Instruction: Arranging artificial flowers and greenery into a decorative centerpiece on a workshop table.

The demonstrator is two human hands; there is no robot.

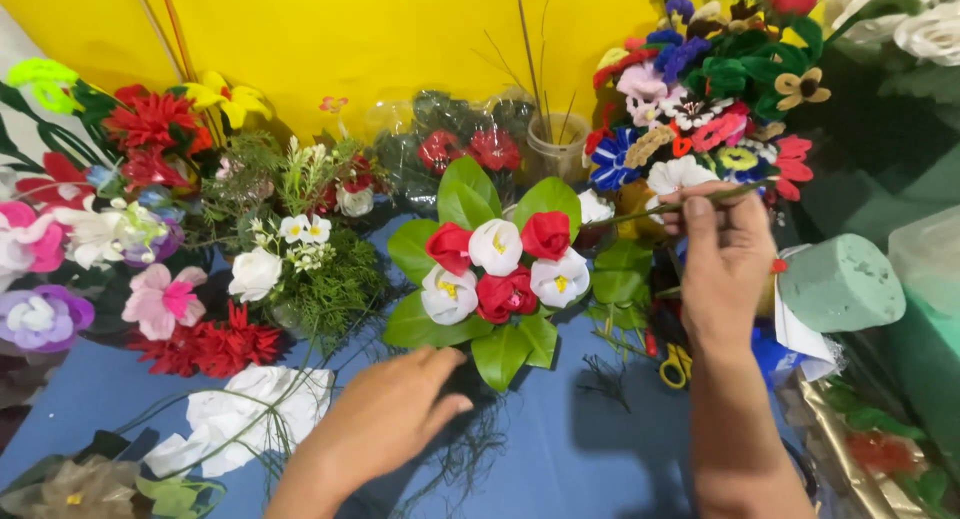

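Here we start at the far left of the blue table, where pink, purple and white artificial flowers crowd beside red dahlia-like blooms and a loose white flower lying on its side. Our left hand rests low at the foot of the small bouquet, its fingers loosely curled and pressed against the dark base under the leaves; whether it truly grips that base we cannot tell. The bouquet stands upright at the centre, red and white blossoms ringed by broad green leaves. Further right, our right hand is raised, thumb and fingers pinched shut on a thin green stem that runs leftward toward the bouquet. Behind it rises a tall multicoloured arrangement, yellow-handled scissors lie below, and a green foam block sits just right of the wrist.
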